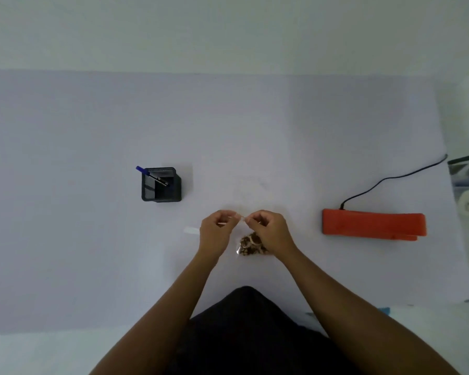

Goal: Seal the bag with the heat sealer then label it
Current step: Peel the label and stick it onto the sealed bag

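— Item: clear bag (251,246) of brown bits?
— On the table (92,239), under the right hand (271,231). Left hand (214,234) and right pinch a small pale strip (241,218) together. Orange heat sealer (374,224) well right.

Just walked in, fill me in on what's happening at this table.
A person sits at a pale lilac table, pinching the top of a small clear plastic bag of brown bits between the left hand and right hand. The orange heat sealer, closed and with its black cord attached, lies untouched off to the right. A black square pen holder with a blue-capped pen stands to the left. A small white strip, possibly a label, lies beside the left hand.
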